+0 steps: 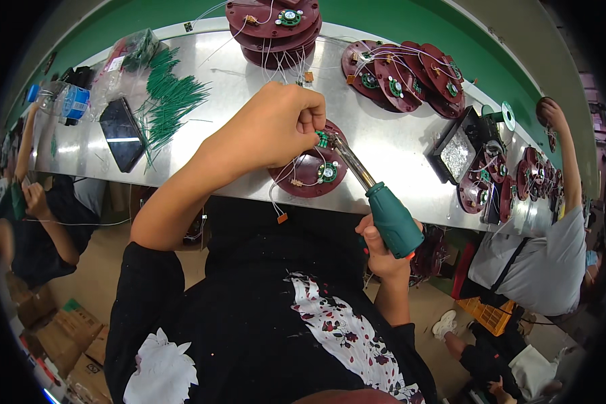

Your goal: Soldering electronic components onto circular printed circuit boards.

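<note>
iron tip meets the pinched wire at the near bench edge

the left hand (276, 128) is clenched, its fingers (310, 120) pinching a thin wire over the small green part on the maroon disc (310, 172), which lies at the near edge of the bench (249, 87). the right hand (382, 252) grips the green handle of the soldering iron (377, 202). the iron's long axis runs from lower right up-left, its tip just below and right of the left fingers, apparently touching the green part.

iron tip (328, 139) hidden behind left hand (276, 128)
</note>
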